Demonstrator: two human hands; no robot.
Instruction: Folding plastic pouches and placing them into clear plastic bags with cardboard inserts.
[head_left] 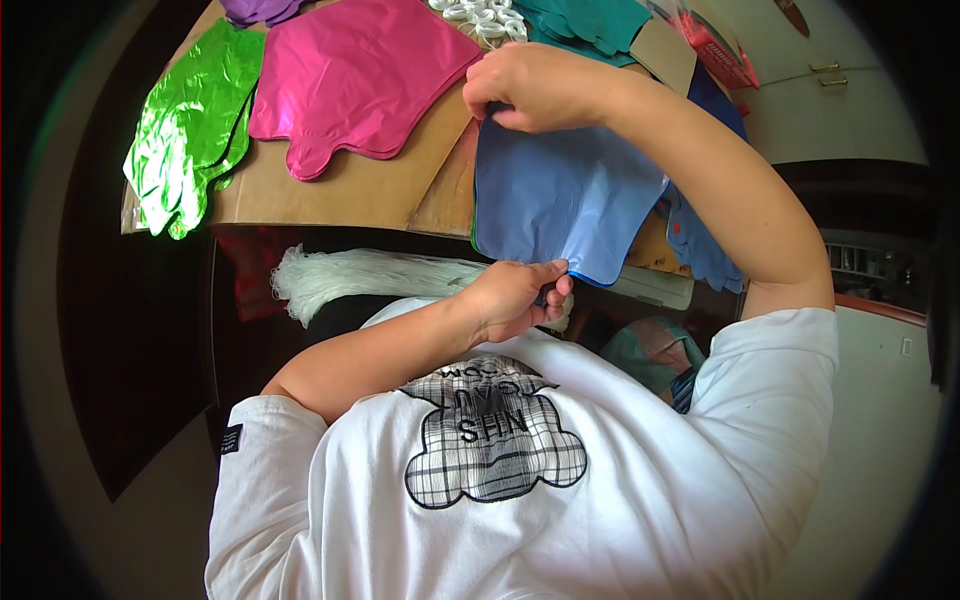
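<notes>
A flat blue foil balloon (560, 195), uninflated, hangs over the table's front edge between my hands. My right hand (535, 88) is closed on its upper left corner, wrist bent, fingers partly hidden. Lower down, my left hand (522, 298) pinches the bottom edge between thumb and curled fingers. A green rim shows behind the balloon's left side, so another sheet may lie under it. More blue foil balloons (700, 245) hang at the right, beneath my right forearm.
On the cardboard-covered table (310, 195) lie green foil balloons (195, 120), pink ones (360, 75), teal ones (580, 25) and purple ones (258, 10). White string bundles (485, 18) sit at the back. A hank of white strands (350, 278) lies below the front edge. A red box (715, 50) stands back right.
</notes>
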